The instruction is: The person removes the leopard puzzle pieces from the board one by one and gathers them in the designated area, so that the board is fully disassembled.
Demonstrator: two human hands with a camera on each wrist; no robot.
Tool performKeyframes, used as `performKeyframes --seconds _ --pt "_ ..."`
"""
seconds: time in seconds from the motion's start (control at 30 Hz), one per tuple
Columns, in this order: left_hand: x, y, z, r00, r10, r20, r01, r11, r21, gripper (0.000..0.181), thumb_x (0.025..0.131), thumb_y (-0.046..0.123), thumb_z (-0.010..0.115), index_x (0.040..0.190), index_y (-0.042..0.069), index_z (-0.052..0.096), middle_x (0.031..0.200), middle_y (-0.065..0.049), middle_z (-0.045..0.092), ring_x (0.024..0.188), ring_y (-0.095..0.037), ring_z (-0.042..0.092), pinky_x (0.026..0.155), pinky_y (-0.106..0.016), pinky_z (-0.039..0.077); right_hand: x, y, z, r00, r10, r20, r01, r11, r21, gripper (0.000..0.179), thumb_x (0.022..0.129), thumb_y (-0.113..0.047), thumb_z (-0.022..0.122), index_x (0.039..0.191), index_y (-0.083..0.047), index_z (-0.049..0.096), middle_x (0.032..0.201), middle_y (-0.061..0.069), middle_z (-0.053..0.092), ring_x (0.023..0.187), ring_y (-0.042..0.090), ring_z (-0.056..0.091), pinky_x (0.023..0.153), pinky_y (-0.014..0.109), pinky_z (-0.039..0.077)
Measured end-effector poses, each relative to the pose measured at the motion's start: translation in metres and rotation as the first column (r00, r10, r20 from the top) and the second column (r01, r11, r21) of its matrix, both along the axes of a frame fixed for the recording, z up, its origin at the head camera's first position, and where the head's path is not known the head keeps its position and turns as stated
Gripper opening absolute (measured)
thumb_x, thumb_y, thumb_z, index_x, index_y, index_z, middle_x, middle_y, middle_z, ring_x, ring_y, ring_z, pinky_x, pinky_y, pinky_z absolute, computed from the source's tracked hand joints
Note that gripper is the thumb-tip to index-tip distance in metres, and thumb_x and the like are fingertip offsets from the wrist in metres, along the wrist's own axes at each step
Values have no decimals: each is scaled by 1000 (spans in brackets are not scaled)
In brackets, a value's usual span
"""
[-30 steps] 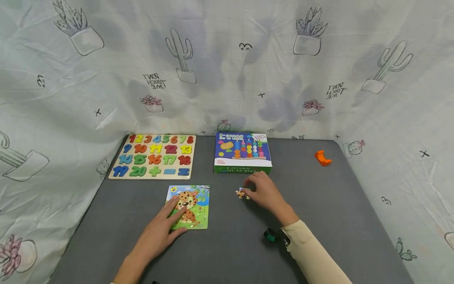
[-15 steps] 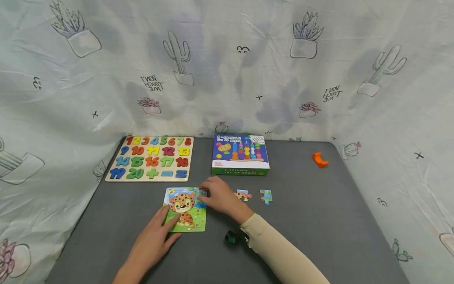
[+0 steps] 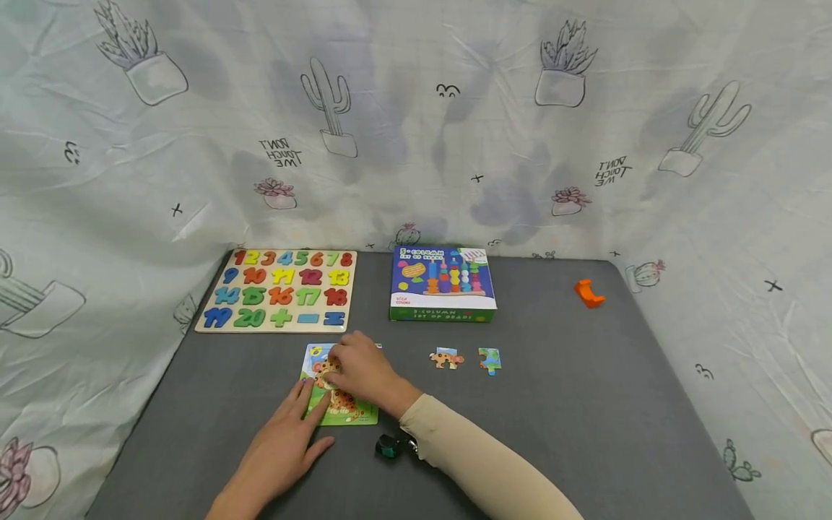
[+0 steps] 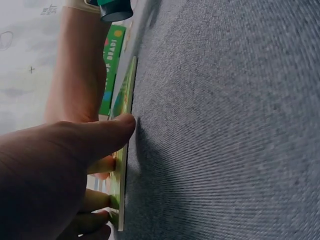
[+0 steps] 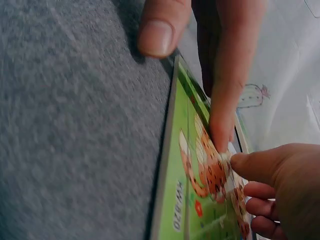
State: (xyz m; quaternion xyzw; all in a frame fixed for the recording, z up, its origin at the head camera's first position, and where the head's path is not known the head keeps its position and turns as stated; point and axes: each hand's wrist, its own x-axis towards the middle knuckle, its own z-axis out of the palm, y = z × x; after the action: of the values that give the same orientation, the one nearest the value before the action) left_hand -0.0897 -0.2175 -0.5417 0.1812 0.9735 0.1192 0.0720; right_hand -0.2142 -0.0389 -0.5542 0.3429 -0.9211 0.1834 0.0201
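A square leopard jigsaw puzzle point(image 3: 354, 414) lies flat on the grey table in the head view, partly covered by both hands. My left hand point(image 3: 281, 442) rests at its lower left with extended fingers on the surface; in the left wrist view the thumb point(image 4: 112, 135) lies along the board's edge. My right hand point(image 3: 364, 368) is over the leopard's head, thumb and fingers pinched together on a puzzle piece there, mostly hidden by the hand. To the right lie two loose pieces, a spotted puzzle piece point(image 3: 447, 358) and a blue-green puzzle piece point(image 3: 490, 360).
A wooden number board point(image 3: 276, 291) stands at the back left. Beside it is a bead-set box point(image 3: 443, 284). An orange curved block point(image 3: 588, 293) lies far right. Cactus-printed fabric point(image 3: 416, 144) hangs around the table.
My right hand has moved left from the loose pieces to the puzzle's upper right corner, then onto the leopard's head. Both loose pieces are now uncovered. My left hand stays nearly in place.
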Motion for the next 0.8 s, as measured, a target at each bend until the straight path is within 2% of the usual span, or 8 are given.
performKeyframes --seconds 0.17,0.3,0.43,0.53,0.63,0.8 --pt "0 2 1 1000 8 6 -8 1000 11 72 99 43 82 157 6 59 167 -32 36 156 -52 31 116 -67 43 1 -4 -2 1000 -2 -6 2 1000 7 28 97 -45 84 106 -18 80 98 -7 65 90 10 53 79 24 49" --pt "0 2 1 1000 12 1 -12 1000 14 71 99 42 82 156 6 60 167 -33 36 156 -52 32 116 -67 43 0 -5 -5 999 -27 23 27 999 -16 27 98 -45 84 103 -20 76 106 -6 60 94 11 49 80 24 46" --pt "0 2 1 1000 15 -5 -15 1000 19 70 99 41 82 156 6 60 167 -32 37 156 -51 32 115 -67 44 -1 -6 -6 1000 -18 -3 18 999 -36 25 98 -43 85 98 -21 73 121 -4 61 107 13 52 91 26 49" --pt "0 2 1 1000 19 -9 -18 1000 20 70 99 40 82 155 6 61 167 -32 37 156 -51 32 114 -66 44 -4 -7 -6 999 12 -34 -14 998 -56 24 98 -40 85 97 -20 71 119 -4 66 109 14 55 96 27 50" --pt "-1 1 0 1000 20 -10 -19 1000 14 70 98 40 83 156 6 61 167 -31 37 156 -51 32 114 -67 44 -5 -7 -5 999 33 -31 -35 997 -73 22 99 -35 84 104 -17 72 114 -5 68 108 14 57 95 26 50" --pt "-1 0 -1 1000 21 -3 -21 1000 8 71 98 40 83 157 7 60 167 -31 37 156 -51 31 114 -67 45 -6 -7 -3 999 50 -1 -50 997 -64 36 103 -31 79 133 -12 73 130 0 70 121 15 59 105 25 50"
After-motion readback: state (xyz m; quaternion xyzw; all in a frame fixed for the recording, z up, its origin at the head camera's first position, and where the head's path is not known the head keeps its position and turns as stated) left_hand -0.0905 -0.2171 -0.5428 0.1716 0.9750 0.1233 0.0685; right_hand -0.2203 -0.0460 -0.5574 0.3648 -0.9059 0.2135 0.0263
